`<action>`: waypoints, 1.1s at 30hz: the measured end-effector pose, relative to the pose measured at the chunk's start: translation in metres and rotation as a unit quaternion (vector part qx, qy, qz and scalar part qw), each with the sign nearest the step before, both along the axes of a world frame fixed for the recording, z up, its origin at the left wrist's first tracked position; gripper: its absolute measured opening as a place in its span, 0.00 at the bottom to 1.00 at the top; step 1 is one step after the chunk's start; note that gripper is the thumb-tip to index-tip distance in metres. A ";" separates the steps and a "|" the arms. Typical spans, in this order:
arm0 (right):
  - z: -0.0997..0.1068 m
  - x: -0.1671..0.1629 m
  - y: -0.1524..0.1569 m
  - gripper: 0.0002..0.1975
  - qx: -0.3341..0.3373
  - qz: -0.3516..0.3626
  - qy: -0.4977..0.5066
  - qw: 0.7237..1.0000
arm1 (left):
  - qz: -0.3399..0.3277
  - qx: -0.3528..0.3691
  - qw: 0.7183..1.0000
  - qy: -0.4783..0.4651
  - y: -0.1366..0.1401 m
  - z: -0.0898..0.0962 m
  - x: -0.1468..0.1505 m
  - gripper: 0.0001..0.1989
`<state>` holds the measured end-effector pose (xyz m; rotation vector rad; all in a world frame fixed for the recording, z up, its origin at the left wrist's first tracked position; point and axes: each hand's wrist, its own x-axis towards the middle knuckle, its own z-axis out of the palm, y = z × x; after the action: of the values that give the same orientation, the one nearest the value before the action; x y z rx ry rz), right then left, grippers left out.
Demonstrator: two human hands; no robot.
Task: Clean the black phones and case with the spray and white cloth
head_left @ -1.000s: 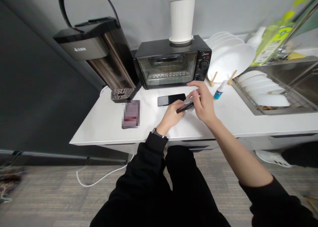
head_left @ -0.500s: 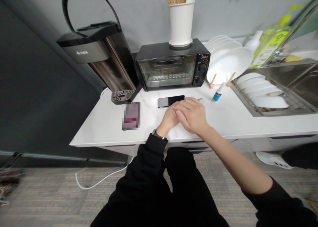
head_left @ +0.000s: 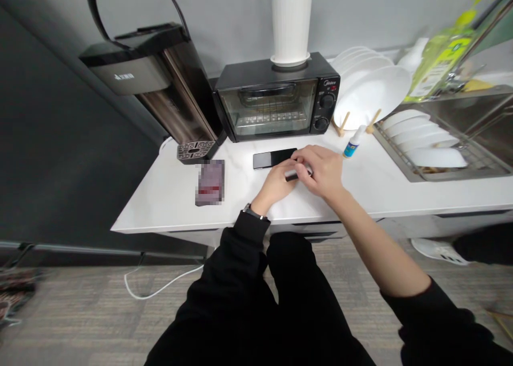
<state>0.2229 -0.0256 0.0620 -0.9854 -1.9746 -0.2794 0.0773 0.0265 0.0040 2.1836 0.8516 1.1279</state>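
My right hand (head_left: 323, 173) is closed over a slim dark stick with a pale or silvery part (head_left: 292, 177); the stick's dark end pokes out past the thumb and lies across my left hand. Its exact kind does not show. Low over the counter, my left hand (head_left: 277, 185) meets the right hand, and its fingers are mostly hidden there. Just beyond both hands a black phone (head_left: 272, 158) lies flat, its right end by my right fingers. To the right stands a small white bottle with a blue label (head_left: 352, 143).
A black toaster oven (head_left: 276, 99) stands behind, carrying a white utensil pot (head_left: 292, 26). On the left are a water dispenser (head_left: 176, 93) and a blurred purple flat item (head_left: 210, 183). White plates (head_left: 372, 96) and a sink with bowls (head_left: 436, 157) are at right.
My hands have parted slightly; the right has shifted a little rightward, uncovering the dark stick between them. The view has tilted down a little.
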 end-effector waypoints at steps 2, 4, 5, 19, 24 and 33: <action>0.000 0.000 -0.001 0.24 -0.006 -0.005 0.028 1.000 | 0.007 -0.009 1.000 0.008 0.000 -0.001 -0.002 0.07; 0.000 -0.002 -0.005 0.24 -0.006 0.052 0.009 0.999 | 0.015 -0.010 1.000 0.019 0.000 -0.001 -0.003 0.07; 0.001 -0.003 -0.008 0.24 -0.016 0.084 0.018 0.996 | 0.016 -0.005 1.000 0.022 0.000 -0.001 -0.004 0.08; 0.010 0.007 -0.005 0.26 -0.078 0.059 0.012 0.995 | 0.000 0.008 1.000 -0.009 -0.001 0.000 -0.002 0.14; 0.005 0.009 -0.003 0.31 -0.106 0.022 0.092 0.990 | 0.022 -0.011 1.000 0.018 -0.004 0.004 -0.003 0.09; -0.008 0.009 -0.004 0.30 -0.056 0.025 0.067 0.996 | 0.009 0.001 0.999 0.041 -0.006 0.008 -0.003 0.15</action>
<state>0.2319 -0.0300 0.0537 -0.9976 -1.9057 -0.0735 0.0743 0.0205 0.0117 2.2407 0.9074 1.0548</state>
